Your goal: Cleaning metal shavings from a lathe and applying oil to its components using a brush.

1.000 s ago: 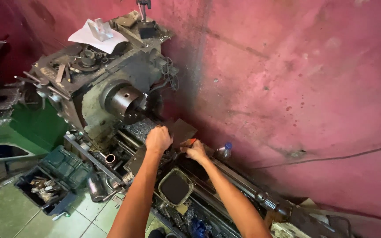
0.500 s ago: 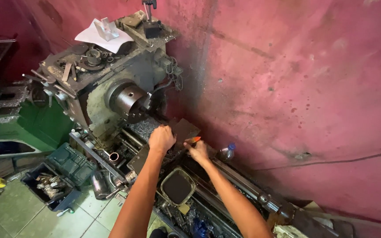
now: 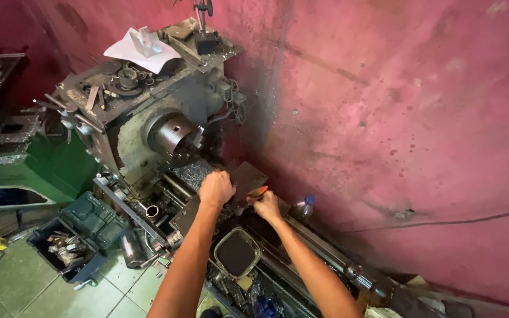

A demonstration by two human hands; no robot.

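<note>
Landmark: the lathe, grey, oily, running from lower right up to upper left along the wall.

Nearest the camera, on the lathe's near side: pale green floor tiles, a dark green toolbox and an open tray of metal scrap on the floor beside it. A rounded rectangular tin of dark oil sits on the lathe bed between the two forearms.

Left hand: closed into a fist, knuckles up, pressing on the carriage just in front of the chuck; what it grips is hidden under the fist. Right hand: fingers curled around a small orange-tipped tool, just beside the left hand, next to a dark flat plate on the carriage.

Beyond the hands: steel chuck, jaws facing the carriage, swarf below it. On top of the lathe's headstock: loose tools, a round part, a white sheet of paper.

Behind the lathe: pink-red plastered wall, stained and pitted, dark soot streak above the chuck. A small blue-capped bottle stands against it.
</note>
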